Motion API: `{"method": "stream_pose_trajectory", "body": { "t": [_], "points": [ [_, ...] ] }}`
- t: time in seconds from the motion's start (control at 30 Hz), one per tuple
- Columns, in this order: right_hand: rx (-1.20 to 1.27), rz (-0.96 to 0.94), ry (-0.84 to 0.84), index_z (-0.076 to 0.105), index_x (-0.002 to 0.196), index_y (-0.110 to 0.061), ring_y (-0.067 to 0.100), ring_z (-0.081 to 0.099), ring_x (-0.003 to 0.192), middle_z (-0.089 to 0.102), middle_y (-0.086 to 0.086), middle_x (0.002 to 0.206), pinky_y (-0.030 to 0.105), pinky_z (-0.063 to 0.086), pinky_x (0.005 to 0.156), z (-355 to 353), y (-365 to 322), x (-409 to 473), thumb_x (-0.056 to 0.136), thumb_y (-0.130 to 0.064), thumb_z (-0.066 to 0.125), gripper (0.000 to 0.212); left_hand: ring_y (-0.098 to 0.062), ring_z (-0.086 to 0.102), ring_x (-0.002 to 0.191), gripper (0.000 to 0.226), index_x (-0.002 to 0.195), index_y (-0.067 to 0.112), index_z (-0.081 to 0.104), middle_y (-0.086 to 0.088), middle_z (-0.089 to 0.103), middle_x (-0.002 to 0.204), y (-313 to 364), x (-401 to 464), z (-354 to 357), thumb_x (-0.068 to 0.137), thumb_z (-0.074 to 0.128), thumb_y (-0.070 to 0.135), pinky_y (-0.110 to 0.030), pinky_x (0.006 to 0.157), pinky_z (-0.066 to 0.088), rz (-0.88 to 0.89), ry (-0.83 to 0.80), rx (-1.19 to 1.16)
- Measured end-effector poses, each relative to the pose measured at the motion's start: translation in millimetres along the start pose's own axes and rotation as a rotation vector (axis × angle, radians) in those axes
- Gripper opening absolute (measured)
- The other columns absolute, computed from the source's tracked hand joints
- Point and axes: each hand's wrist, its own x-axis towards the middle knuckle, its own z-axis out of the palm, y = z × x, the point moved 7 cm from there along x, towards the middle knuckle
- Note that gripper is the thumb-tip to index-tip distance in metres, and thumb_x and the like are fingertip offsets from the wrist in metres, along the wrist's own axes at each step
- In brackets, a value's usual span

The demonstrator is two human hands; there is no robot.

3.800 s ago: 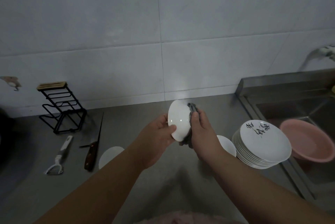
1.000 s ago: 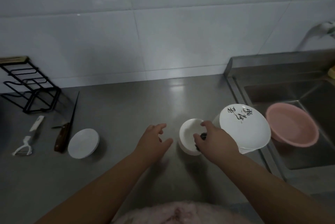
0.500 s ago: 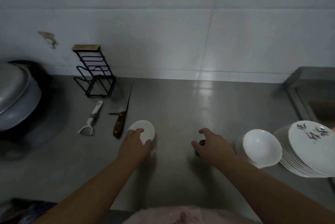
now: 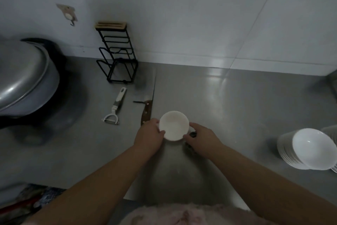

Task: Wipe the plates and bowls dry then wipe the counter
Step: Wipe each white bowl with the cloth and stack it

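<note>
Holding a small white bowl (image 4: 173, 125) from both sides, the person stands at a steel counter (image 4: 237, 108) with both forearms reaching forward. Left hand (image 4: 149, 132) grips the bowl's left rim, thumb hooked over the near edge and fingers curled round the far side. Right hand (image 4: 202, 138) touches the bowl's right rim with thumb and forefinger, and its other fingers are curled round a dark cloth (image 4: 193, 135), only a scrap of which shows under the palm. The bowl is mouth up; whether it rests on the counter or is lifted just off it, I cannot tell.

Just beyond the left hand lies a knife (image 4: 148, 105), its wooden handle nearly touching the knuckles, its blade pointing away toward the wall. Further left of that lies a white peeler (image 4: 114, 109), and beyond both stands a black wire rack (image 4: 116, 55) against the tiled wall (image 4: 200, 15). Far off to the left sits a big metal pot (image 4: 23, 77) with its lid on, and a hook (image 4: 69, 16) is stuck to the wall above it.

Well to the right of the right hand, at the frame's edge, another white bowl (image 4: 313, 148) sits tilted on top of a stack of bowls (image 4: 286, 151). Near the person's body a pink fuzzy garment (image 4: 182, 213) shows at the bottom.
</note>
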Motion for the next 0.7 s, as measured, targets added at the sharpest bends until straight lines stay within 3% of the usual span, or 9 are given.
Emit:
{"method": "stream_pose_trajectory", "body": {
  "t": [0.1, 0.27, 0.43, 0.53, 0.6, 0.7],
  "points": [
    [0.006, 0.021, 0.058, 0.048, 0.149, -0.028, 0.021, 0.065, 0.112, 0.069, 0.002, 0.125, 0.033, 0.051, 0.094, 7, -4, 3, 0.095, -0.041, 0.067, 0.059, -0.019, 0.063, 0.095, 0.034, 0.115, 0.02, 0.06, 0.003, 0.067, 0.095, -1, 2, 3, 0.086, 0.076, 0.026, -0.03, 0.08, 0.049, -0.018, -0.025, -0.068],
    [0.031, 0.049, 0.109, 0.052, 0.143, -0.026, 0.018, 0.064, 0.103, 0.071, 0.0, 0.119, 0.03, 0.05, 0.087, 9, -2, 3, 0.094, -0.042, 0.066, 0.053, -0.008, 0.057, 0.083, 0.036, 0.111, 0.024, 0.051, 0.008, 0.06, 0.09, 3, 2, 5, 0.086, 0.077, 0.026, -0.023, 0.064, 0.04, -0.017, -0.042, -0.16],
    [0.072, 0.051, 0.171, 0.052, 0.142, -0.026, 0.009, 0.059, 0.088, 0.069, -0.002, 0.117, 0.018, 0.044, 0.069, -3, 3, -9, 0.096, -0.043, 0.065, 0.05, -0.007, 0.058, 0.083, 0.026, 0.108, 0.025, 0.047, 0.007, 0.059, 0.092, 16, -3, 2, 0.094, 0.069, 0.028, -0.029, 0.072, 0.051, 0.052, -0.036, -0.216],
    [0.07, 0.056, 0.203, 0.054, 0.142, -0.027, -0.002, 0.058, 0.077, 0.065, -0.009, 0.104, 0.009, 0.038, 0.059, -17, 18, -26, 0.098, -0.043, 0.063, 0.047, -0.011, 0.062, 0.082, 0.021, 0.106, 0.029, 0.047, 0.003, 0.063, 0.088, 28, -13, 8, 0.095, 0.065, 0.028, -0.033, 0.077, 0.057, 0.11, -0.079, -0.219],
    [0.05, 0.061, 0.209, 0.055, 0.142, -0.028, -0.001, 0.06, 0.078, 0.067, -0.009, 0.103, 0.012, 0.043, 0.063, -26, 32, -39, 0.098, -0.044, 0.062, 0.047, -0.012, 0.064, 0.078, 0.027, 0.113, 0.035, 0.045, 0.001, 0.066, 0.082, 40, -23, 21, 0.096, 0.064, 0.027, -0.032, 0.075, 0.057, 0.157, -0.147, -0.199],
    [0.021, 0.11, 0.222, 0.056, 0.141, -0.031, 0.013, 0.066, 0.092, 0.072, -0.004, 0.115, 0.03, 0.056, 0.081, -38, 62, -56, 0.096, -0.049, 0.062, 0.048, -0.009, 0.064, 0.077, 0.035, 0.124, 0.038, 0.044, 0.003, 0.067, 0.081, 57, -42, 49, 0.097, 0.064, 0.028, -0.025, 0.072, 0.053, 0.211, -0.23, -0.192]
  ]
}}
